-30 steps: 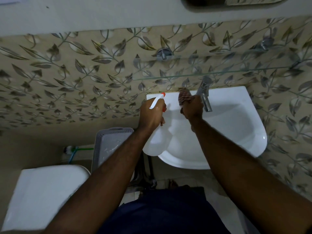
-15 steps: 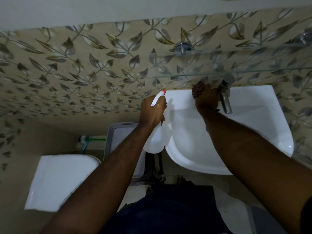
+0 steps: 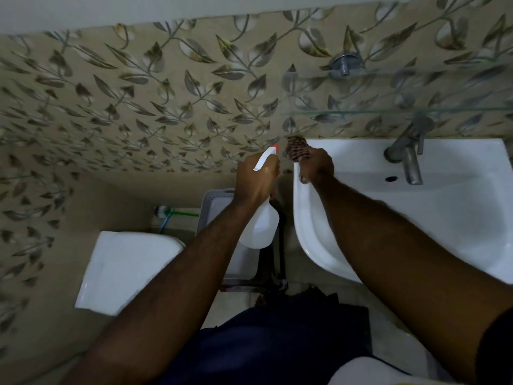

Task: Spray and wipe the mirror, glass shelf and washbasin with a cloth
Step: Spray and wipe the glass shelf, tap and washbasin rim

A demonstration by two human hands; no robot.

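The step in hand looks to be wiping the back left corner of the basin (image 3: pixel 458 218), where its rim meets the tiled wall (image 3: pixel 138 107). To do it well, the cloth (image 3: pixel 297 148) should be pressed flat into that corner and drawn along the rim toward the tap (image 3: pixel 408 154), then down the inner slope, so loosened dirt goes into the bowl rather than onto the wall; a light spray ahead of the cloth would help, aimed low to keep mist off the tiles. The right hand (image 3: pixel 315 165) is clenched around the cloth, a dark patterned bunch that sticks out past the knuckles onto the corner; its fingertips are curled under, and I cannot tell for sure whether they also touch the rim. The left hand (image 3: pixel 256 180) is wrapped around the neck of the bottle (image 3: pixel 261 226), just left of the basin, nozzle pointing toward the wall and the body hanging below the fist. The glass shelf (image 3: pixel 388 111) is above the basin; the mirror is out of view.
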